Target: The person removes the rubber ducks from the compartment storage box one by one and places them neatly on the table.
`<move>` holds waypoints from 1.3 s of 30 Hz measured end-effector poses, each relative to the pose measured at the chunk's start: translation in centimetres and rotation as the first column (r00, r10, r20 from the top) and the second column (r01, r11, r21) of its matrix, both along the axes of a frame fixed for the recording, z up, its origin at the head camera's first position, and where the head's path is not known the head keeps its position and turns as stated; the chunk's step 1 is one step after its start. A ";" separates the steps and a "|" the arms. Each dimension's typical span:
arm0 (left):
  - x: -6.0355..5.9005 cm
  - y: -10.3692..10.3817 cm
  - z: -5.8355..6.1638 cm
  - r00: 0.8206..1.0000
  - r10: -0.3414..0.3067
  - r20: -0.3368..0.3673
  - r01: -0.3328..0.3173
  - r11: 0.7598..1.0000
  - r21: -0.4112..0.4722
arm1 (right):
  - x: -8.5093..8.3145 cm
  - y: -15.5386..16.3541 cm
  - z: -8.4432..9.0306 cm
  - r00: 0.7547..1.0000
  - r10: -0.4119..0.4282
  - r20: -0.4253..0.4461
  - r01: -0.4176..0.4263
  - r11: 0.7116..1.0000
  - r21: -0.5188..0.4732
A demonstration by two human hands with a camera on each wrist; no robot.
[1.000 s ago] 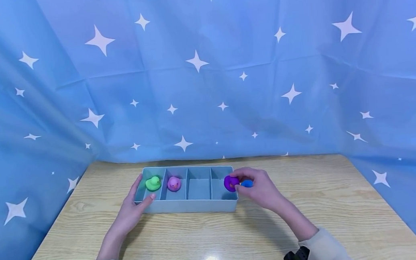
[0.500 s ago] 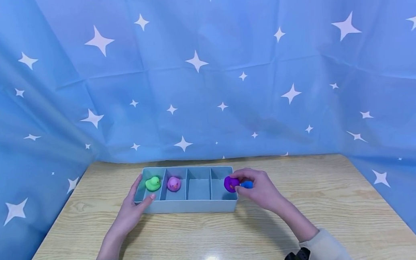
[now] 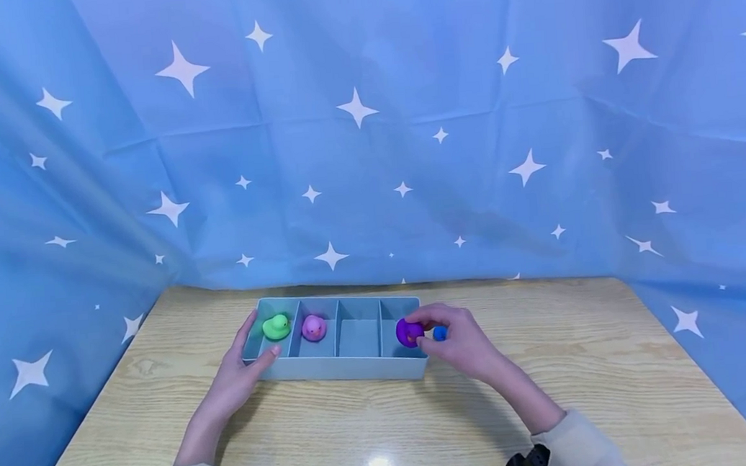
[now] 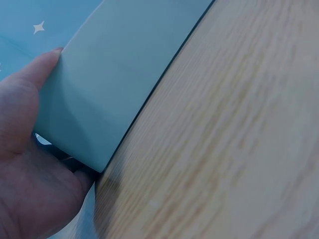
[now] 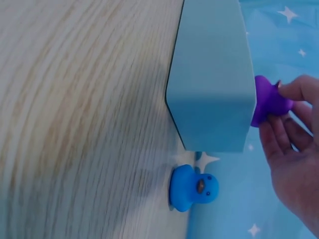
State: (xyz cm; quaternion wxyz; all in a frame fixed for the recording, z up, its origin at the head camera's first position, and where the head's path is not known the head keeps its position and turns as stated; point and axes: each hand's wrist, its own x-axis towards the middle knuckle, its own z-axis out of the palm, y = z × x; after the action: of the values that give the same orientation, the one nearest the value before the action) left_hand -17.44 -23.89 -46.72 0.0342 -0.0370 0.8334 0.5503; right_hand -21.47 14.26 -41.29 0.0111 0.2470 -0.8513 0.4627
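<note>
A pale blue tray with several compartments lies on the wooden table. A green duck sits in its leftmost compartment and a pink duck in the one beside it. My left hand holds the tray's left end, thumb on the near wall. My right hand pinches a purple duck over the rightmost compartment; the purple duck pokes above the tray's end wall. A blue duck stands on the table just right of the tray, and the blue duck is untouched.
A blue curtain with white stars hangs behind the table and along both sides. The table's back edge runs just beyond the tray. Bare wood lies in front of the tray and to its right.
My right hand has carried the purple duck a little left and lower, over the rightmost compartment. The blue duck now shows apart from the hand. My left hand has stayed put.
</note>
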 end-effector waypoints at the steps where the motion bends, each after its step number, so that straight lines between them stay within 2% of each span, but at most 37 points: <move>1: 0.0 0.0 0.0 1.000 0.000 0.001 0.000 1.000 0.001 | 0.0 0.0 -0.1 1.000 0.007 -0.008 -0.007 1.000 0.001; 14: 0.0 0.0 0.2 1.000 0.002 0.015 -0.002 1.000 -0.014 | -0.5 -0.1 -0.3 0.991 0.044 -0.126 -0.034 0.996 0.077; 21: 0.0 0.0 0.2 1.000 0.001 0.017 -0.001 1.000 -0.015 | -0.8 0.0 -0.5 0.993 0.059 -0.104 -0.048 0.993 0.108; 39: -0.1 0.0 0.0 1.000 -0.002 0.006 0.002 1.000 -0.005 | -1.2 -0.2 -0.5 0.991 0.069 -0.113 -0.056 0.991 0.118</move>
State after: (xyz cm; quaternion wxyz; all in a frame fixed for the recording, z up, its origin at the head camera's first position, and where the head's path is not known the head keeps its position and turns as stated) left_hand -17.49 -23.92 -46.76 0.0372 -0.0382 0.8347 0.5481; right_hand -22.67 14.01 -41.77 0.0325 0.3005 -0.8662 0.3980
